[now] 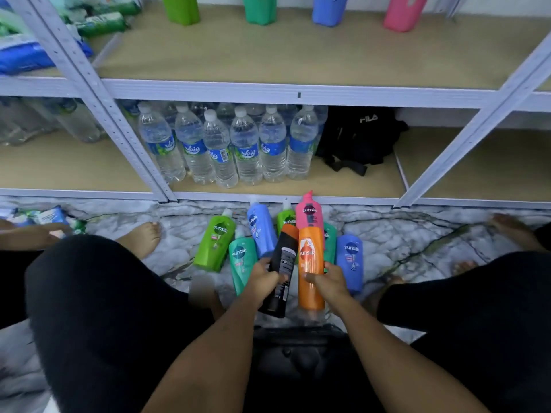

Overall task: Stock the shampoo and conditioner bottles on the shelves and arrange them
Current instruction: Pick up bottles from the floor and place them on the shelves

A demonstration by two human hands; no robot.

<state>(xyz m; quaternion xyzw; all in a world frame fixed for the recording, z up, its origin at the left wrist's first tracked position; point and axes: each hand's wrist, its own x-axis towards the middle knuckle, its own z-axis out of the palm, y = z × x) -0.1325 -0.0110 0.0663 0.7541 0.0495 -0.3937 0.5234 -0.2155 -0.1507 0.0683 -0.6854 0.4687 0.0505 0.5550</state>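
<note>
Person squats facing a white metal shelf unit point(298, 92), both arms reaching down to a cluster of shampoo bottles on the marble-pattern floor point(417, 234).

Left hand point(264, 278) has its fingers wrapped round a black bottle point(283, 263) with an orange cap, held tilted, cap end pointing away toward the shelf. Right hand point(326, 280) grips an orange bottle point(311, 263) round its middle, label up, cap end nearest the person. The two held bottles are side by side, touching or nearly so.

The rest lie on the floor just in front of the bottom shelf: light green bottle point(214, 242) at far left, teal bottle point(243, 260) beside it, partly under the left hand, blue bottle point(261, 231) behind that, pink bottle point(310, 213) at the back nearest the shelf edge, a second blue bottle point(350, 260) on the right. A green one and another teal one are mostly hidden behind the held pair.

Upper shelf board point(298, 52) carries four upright bottles spaced apart, only the bottoms in view: green point(180, 8), teal point(259, 8), blue point(329, 10), pink point(404, 13).

Bottom shelf holds a pack of water bottles point(244, 144) with a black bag point(360, 135) to their right. Blue and green packets point(44, 52) sit on the left shelf bay. Bare feet point(143, 236) are on the floor on both sides.
</note>
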